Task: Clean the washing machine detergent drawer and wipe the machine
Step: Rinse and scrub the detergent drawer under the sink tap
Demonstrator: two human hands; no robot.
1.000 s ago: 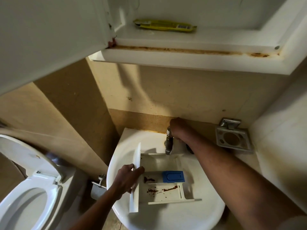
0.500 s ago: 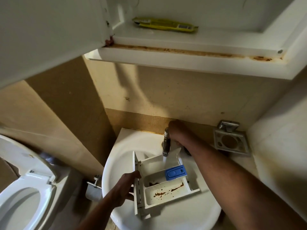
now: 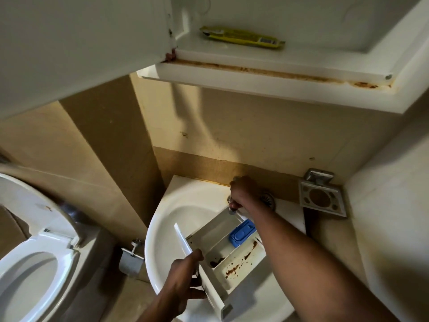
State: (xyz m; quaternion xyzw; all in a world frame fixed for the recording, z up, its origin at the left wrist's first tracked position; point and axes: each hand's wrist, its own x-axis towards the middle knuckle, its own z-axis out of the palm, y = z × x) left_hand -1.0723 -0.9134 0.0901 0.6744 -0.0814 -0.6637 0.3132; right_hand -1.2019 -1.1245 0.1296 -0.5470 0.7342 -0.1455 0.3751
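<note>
— What changed on your feed?

— Since the last frame the detergent drawer (image 3: 222, 249) has swung round; its back end now points up toward the tap (image 3: 231, 206) and its front panel slants toward me.

— Where is it sitting?

— Over the white sink (image 3: 160, 228), tilted, not lying flat. I see brown stains in the nearer compartments and a blue insert (image 3: 241, 233) at the far end.

— And the hands?

— My left hand (image 3: 185, 275) grips the front panel, fingers curled round its edge. My right hand (image 3: 243, 194) is closed over the top of the tap, the forearm crossing above the drawer's right side.

— Anything else?

— A toilet (image 3: 34, 263) on the left with its lid up, and a yellow packet (image 3: 241, 39) on the cabinet shelf above.
</note>
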